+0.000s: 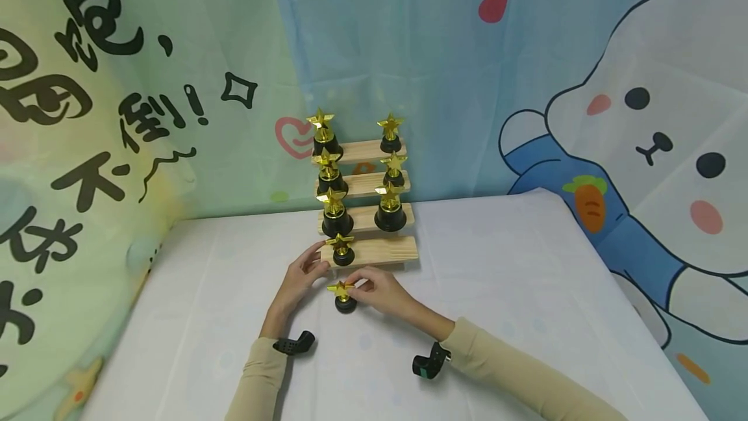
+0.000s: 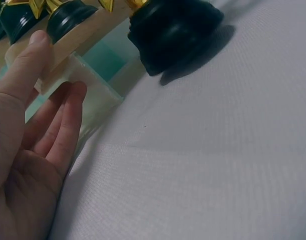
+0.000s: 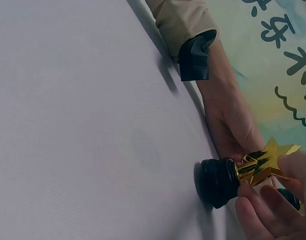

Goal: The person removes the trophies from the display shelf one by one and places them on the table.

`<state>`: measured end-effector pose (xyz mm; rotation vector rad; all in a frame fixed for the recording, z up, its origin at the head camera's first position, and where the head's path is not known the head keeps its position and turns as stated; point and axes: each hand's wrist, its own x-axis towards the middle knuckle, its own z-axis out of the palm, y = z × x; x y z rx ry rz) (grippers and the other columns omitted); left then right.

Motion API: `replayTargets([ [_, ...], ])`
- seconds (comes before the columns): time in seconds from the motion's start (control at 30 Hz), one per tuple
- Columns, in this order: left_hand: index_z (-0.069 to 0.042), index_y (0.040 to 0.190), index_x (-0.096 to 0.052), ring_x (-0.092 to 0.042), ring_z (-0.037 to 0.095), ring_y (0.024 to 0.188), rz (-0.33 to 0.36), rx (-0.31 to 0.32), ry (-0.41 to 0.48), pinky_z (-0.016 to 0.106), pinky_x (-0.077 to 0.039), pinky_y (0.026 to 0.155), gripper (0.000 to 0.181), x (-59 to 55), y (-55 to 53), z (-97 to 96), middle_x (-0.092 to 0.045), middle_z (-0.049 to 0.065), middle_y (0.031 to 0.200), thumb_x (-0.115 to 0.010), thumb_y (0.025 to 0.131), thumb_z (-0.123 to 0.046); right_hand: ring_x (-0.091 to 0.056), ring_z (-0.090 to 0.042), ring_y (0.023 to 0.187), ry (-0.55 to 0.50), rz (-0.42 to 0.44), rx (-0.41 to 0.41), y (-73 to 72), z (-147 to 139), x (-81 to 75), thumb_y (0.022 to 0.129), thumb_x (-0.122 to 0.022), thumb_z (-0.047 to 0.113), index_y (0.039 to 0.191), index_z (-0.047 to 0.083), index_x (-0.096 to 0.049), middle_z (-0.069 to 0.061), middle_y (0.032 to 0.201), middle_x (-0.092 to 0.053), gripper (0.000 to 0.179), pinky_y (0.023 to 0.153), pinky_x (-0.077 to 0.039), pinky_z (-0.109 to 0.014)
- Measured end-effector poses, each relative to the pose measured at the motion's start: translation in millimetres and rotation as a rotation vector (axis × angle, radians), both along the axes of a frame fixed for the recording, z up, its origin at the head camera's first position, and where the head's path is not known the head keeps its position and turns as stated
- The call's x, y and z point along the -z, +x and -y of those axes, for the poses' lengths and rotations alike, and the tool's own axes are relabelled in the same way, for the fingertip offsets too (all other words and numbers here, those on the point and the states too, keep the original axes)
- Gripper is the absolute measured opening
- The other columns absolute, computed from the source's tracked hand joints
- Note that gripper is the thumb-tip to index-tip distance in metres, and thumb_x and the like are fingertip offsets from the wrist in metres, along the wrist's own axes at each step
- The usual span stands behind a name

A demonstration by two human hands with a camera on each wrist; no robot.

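Observation:
A small trophy with a gold star and black round base is in front of the stepped rack. My right hand pinches it by the gold star; in the right wrist view the star is between thumb and fingers. My left hand holds the left end of the lowest wooden shelf. Seen from the left wrist, the thumb is against the board's edge and the fingers are beside the translucent support. Another small trophy stands on that shelf's left end.
Three higher shelves each bear a trophy at the left and right, including larger ones on the second step. A white cloth covers the table. Behind it hangs a printed backdrop with a cartoon animal.

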<state>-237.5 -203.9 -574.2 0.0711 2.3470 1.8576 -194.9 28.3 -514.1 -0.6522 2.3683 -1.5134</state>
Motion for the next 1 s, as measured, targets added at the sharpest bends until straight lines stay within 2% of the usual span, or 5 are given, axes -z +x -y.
replayTargets([
  [0.2, -0.023, 0.147, -0.042, -0.06, 0.025, 0.118, 0.028, 0.003, -0.013, 0.033, -0.049, 0.096, 0.059, -4.1, 0.3, 1.1, -0.055, 0.018, 0.137, -0.065, 0.093, -0.031, -0.069, -0.019, 0.088, -0.011, 0.002, -0.027, 0.4, 0, 5.4, 0.091, -0.066, 0.013, 0.104, 0.007, -0.07, -0.013, 0.11, -0.068, 0.015, 0.073, -0.054, -0.019],
  [0.43, -0.018, 0.147, -0.042, -0.061, 0.024, 0.117, 0.038, 0.025, -0.004, 0.03, -0.049, 0.095, 0.06, -27.4, 10.2, -3.0, -0.055, 0.019, 0.137, -0.066, 0.093, -0.029, -0.069, -0.017, 0.089, 0.004, 0.034, -0.02, -0.5, 0, 8.6, 0.092, -0.065, 0.016, 0.105, 0.009, -0.069, -0.012, 0.111, -0.069, 0.015, 0.071, -0.052, -0.018],
  [0.77, -0.017, 0.147, -0.042, -0.063, 0.023, 0.114, 0.037, 0.035, 0.013, 0.034, -0.051, 0.097, 0.061, -29.6, 10.5, -3.4, -0.055, 0.02, 0.137, -0.067, 0.092, -0.029, -0.068, -0.015, 0.088, 0.011, 0.051, -0.014, -0.4, -1, 9.3, 0.093, -0.065, 0.018, 0.105, 0.011, -0.068, -0.011, 0.11, -0.069, 0.015, 0.07, -0.051, -0.018],
  [1.0, -0.018, 0.147, -0.042, -0.061, 0.026, 0.118, 0.04, 0.039, 0.017, 0.034, -0.05, 0.098, 0.061, -30.6, 11.3, -2.9, -0.054, 0.02, 0.138, -0.066, 0.093, -0.028, -0.069, -0.018, 0.088, -0.013, 0.055, -0.013, 2.1, 0, 10.3, 0.093, -0.064, 0.017, 0.105, 0.009, -0.067, -0.013, 0.109, -0.07, 0.015, 0.069, -0.051, -0.019],
])
